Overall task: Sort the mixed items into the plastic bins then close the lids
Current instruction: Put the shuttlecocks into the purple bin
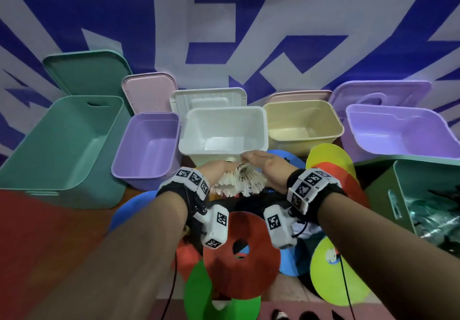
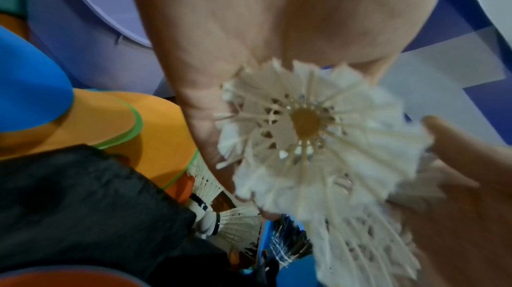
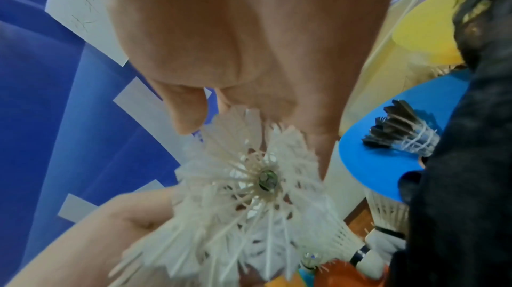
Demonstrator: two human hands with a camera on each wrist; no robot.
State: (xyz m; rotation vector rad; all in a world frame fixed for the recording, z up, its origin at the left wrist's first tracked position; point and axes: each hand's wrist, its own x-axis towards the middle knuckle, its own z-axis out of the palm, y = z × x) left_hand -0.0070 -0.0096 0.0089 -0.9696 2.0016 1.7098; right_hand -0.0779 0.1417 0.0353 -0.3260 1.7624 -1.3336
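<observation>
A bunch of white feather shuttlecocks [image 1: 239, 182] is squeezed between my two hands, just in front of the empty white bin [image 1: 189, 130]. My left hand [image 1: 214, 170] presses its palm [image 2: 249, 29] against the bunch [image 2: 310, 134] from the left. My right hand [image 1: 263, 165] presses from the right with fingers stretched toward the bin's front wall. The feather skirts [image 3: 257, 186] fan out toward me, and the cork ends point at the bin. The left hand's fingertips are hidden behind the feathers.
Open bins stand in a row: big green [image 1: 37, 165], small purple [image 1: 119, 167], yellow [image 1: 306, 136], large purple [image 1: 398, 145]. Their lids lean behind. Coloured flat discs [image 1: 249, 257], loose shuttlecocks [image 3: 399, 134] and black cloth [image 2: 83, 204] lie below my hands. Another green bin [image 1: 380, 190] sits right.
</observation>
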